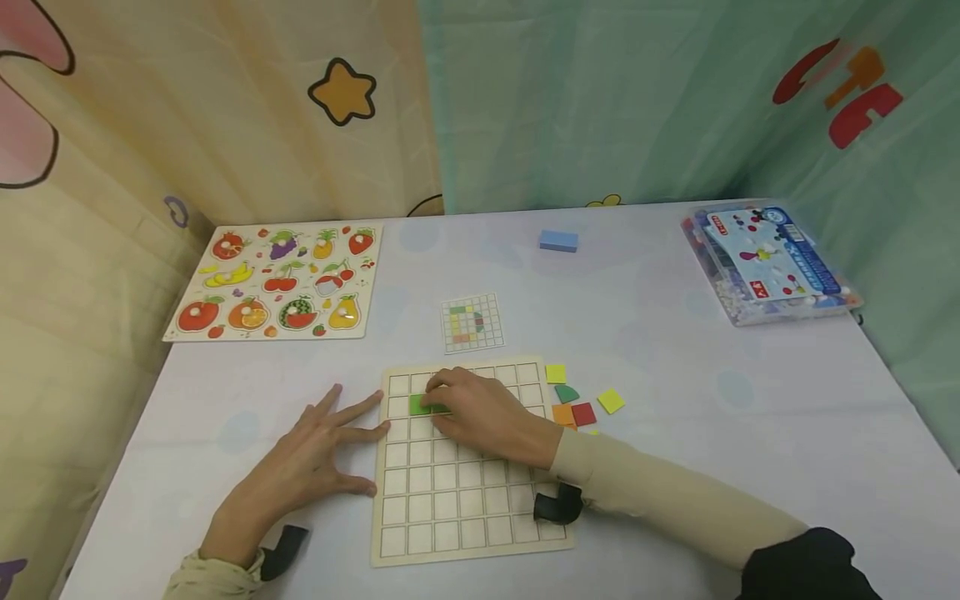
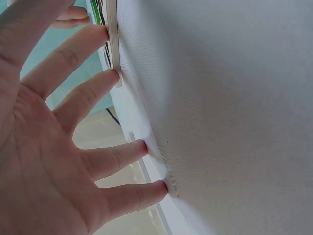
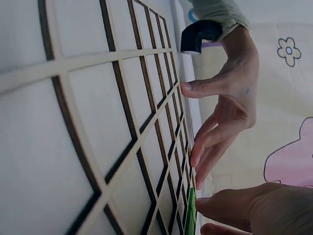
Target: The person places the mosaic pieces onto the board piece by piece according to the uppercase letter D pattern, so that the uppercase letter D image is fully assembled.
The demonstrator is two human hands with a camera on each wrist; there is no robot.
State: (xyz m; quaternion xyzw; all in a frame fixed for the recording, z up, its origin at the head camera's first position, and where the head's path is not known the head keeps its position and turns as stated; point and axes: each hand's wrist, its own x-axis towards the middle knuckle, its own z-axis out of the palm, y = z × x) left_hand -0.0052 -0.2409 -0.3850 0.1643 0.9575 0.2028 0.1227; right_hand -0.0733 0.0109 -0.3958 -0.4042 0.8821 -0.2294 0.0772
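The right hand is pinching a green tile, which is lying in the second row from the top of the wooden grid board. The bent fingers are hiding some green, so nobody can tell if it is one tile or two. The left hand is holding nothing; it is resting with fingers spread, touching the board's left edge. The tile is looking thin, light and stiff, maybe a bit slippery. Its thin sides are likely offering the best spots to pinch.
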